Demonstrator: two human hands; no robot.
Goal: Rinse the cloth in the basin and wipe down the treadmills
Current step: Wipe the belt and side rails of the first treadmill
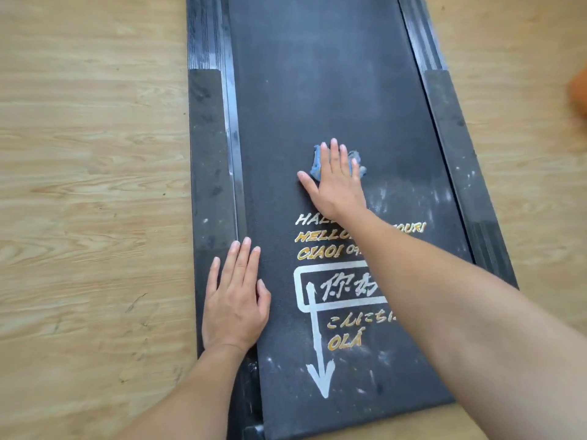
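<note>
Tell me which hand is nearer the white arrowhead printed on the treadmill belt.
Left. The left hand lies flat just up-left of the arrowhead; the right hand presses the blue cloth much farther up the belt.

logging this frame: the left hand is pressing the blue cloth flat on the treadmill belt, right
Wrong hand: the head view shows the right hand pressing the blue cloth flat on the treadmill belt; the left hand rests at the belt's edge.
</note>
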